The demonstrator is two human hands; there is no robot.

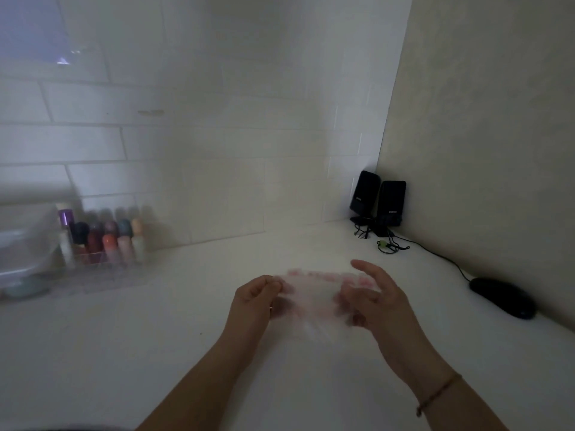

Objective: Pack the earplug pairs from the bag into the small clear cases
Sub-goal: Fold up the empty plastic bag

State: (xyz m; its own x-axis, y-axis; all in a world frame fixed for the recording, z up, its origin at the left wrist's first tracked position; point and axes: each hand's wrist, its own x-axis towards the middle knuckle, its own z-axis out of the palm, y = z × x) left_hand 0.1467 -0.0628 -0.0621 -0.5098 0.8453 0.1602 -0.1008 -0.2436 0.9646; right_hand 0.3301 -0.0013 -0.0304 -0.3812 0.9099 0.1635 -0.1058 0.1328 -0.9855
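Bag: you hold a clear zip bag (pixel 314 301) with a pink strip along its top edge above the white counter (pixel 155 337), well in front of the pair of black speakers (pixel 378 202). It is smeared by motion.
Left hand: your left hand (pixel 255 301) pinches the bag's left top corner, fingers curled onto the plastic.
Right hand: your right hand (pixel 373 301) is at the bag's right end, thumb raised and fingers partly bent. Blur hides the contact, so I cannot tell whether it grips.
Why held so: one hand at each end of the seal looks like the stance for pulling the mouth apart; opening the bag seems the step in hand.
Bag contents: nothing readable through the blurred plastic; no earplug pairs made out.
Clear cases: none identifiable. A clear plastic tub (pixel 25 244) sits far left of the speakers, contents unclear.
Organiser: a clear tray (pixel 102 265) beside the tub holds small coloured bottles (pixel 107 237), upright in rows.
Speakers' side: a black mouse (pixel 502 297) lies to their right, cord trailing back.
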